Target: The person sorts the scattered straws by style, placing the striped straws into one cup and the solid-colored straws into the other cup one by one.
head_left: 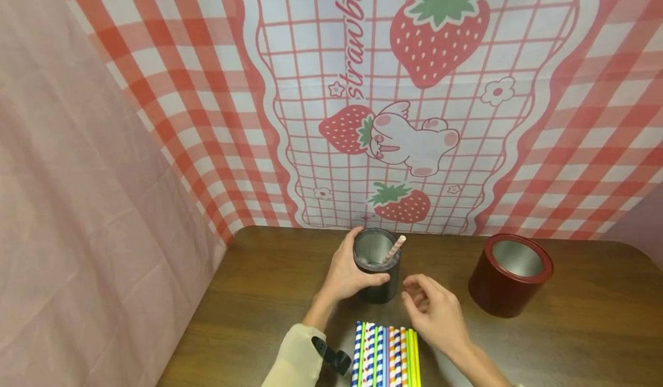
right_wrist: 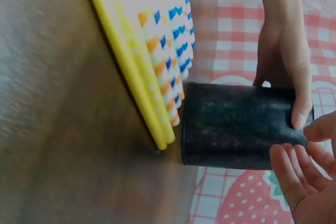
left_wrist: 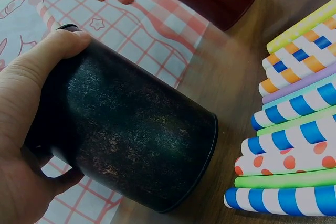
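While the L grip [head_left: 346, 274] curls round a dark cup [head_left: 382, 292], upright on the table [head_left: 248, 306], the R grip [head_left: 439, 313] hangs just beside it, fingers loosely bent. Inside the cup: one pink-&-white striped straw [head_left: 394, 250], leaning at the rim, lower end hard to make out. Row of multicol. straws [head_left: 380, 358] lies nearer the person, cut off at btm of head view. Well apart on the R, a red canister [head_left: 498, 292] w/ silvery interior; its inside btm can't be made out.
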`<state>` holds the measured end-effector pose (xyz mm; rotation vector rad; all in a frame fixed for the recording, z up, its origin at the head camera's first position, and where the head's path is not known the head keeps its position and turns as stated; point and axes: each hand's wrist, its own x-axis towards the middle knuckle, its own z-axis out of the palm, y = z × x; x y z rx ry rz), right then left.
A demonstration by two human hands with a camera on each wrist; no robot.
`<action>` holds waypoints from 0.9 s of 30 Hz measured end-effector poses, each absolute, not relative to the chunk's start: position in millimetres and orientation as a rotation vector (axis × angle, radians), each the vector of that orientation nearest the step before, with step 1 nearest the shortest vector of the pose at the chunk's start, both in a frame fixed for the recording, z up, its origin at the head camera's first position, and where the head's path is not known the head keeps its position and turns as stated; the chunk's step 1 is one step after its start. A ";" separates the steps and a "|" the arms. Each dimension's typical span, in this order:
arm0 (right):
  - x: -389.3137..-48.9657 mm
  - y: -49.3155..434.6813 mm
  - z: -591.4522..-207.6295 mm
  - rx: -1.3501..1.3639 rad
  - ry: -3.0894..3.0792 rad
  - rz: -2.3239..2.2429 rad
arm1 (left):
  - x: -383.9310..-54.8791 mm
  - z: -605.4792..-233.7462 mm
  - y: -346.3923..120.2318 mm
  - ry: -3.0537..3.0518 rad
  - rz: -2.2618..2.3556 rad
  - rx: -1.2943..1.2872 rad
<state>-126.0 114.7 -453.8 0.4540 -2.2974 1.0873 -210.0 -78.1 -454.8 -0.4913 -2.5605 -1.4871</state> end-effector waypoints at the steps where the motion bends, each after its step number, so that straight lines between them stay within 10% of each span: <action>1: -124.1 114.3 -455.1 0.446 -2.321 1.078 | -210.0 -454.9 -78.1 -2.561 -1.489 -0.490; 27: -89.2 117.3 -469.4 0.038 -2.927 1.124 | -209.9 -454.2 -78.1 -2.580 -1.495 -0.466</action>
